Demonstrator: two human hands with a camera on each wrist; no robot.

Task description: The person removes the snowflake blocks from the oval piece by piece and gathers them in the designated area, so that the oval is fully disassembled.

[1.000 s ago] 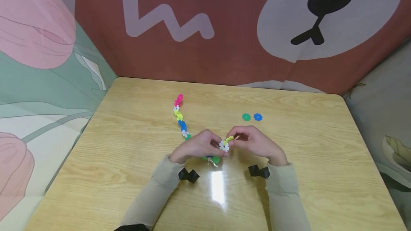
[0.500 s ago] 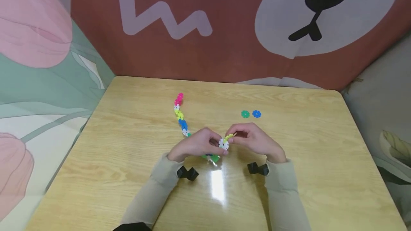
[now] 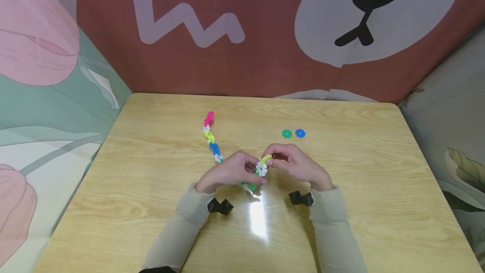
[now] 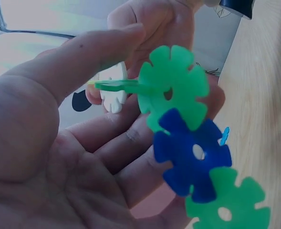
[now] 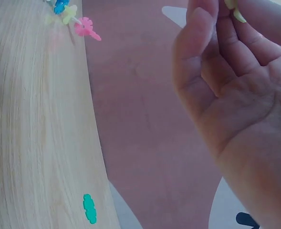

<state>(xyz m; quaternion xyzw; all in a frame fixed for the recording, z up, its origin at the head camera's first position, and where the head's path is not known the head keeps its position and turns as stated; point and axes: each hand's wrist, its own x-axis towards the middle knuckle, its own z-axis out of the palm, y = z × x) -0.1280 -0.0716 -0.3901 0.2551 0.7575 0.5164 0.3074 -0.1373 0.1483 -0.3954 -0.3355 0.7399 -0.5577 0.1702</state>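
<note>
A chain of flower-shaped snowflake discs runs across the table to my hands. In the head view my left hand (image 3: 233, 169) grips its near end beside a white disc (image 3: 261, 169). My right hand (image 3: 297, 163) pinches a yellow disc (image 3: 266, 159) at the white disc's upper edge; its fingers partly cover the yellow one. Seen from the left wrist, the white disc (image 4: 113, 104) sits beyond a green disc turned edge-on. From there a green disc (image 4: 178, 71), a dark blue disc (image 4: 176, 164) and another green disc (image 4: 247, 202) link downward past my left palm.
The chain's far part bends away with blue (image 3: 214, 148), yellow (image 3: 209, 137) and pink discs (image 3: 209, 118). A loose green disc (image 3: 286, 134) and a loose blue disc (image 3: 300, 133) lie side by side beyond my right hand. A printed cloth backdrop (image 3: 265, 66) stands behind the wooden table (image 3: 151, 146).
The yellow disc now stands more upright against the white disc, with my right fingers closer to it. Both hands shift slightly left in the head view, which itself moves a little.
</note>
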